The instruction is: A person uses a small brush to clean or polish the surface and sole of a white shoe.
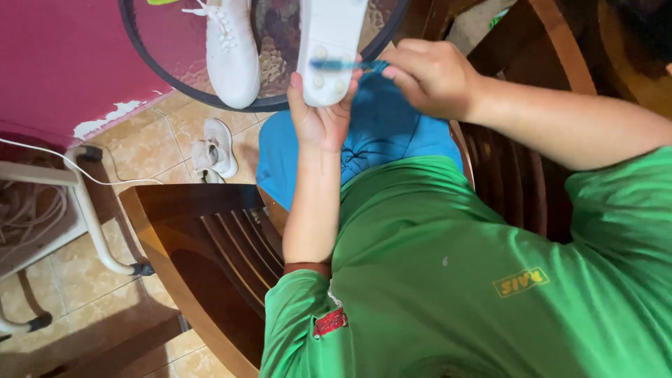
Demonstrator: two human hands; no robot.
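Two hands: left grips shoe; right holds toothbrush against sole.

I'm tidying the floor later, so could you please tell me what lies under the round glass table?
Through the glass table, patterned flooring shows. A white shoe resting on top and the upturned shoe cover the rest.

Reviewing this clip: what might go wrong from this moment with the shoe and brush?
The left hand holds the white shoe only at its heel end, sole up, so brush pressure may twist it loose. The right hand works the blue toothbrush over the glass table, so dirt may flick onto the second white shoe there.
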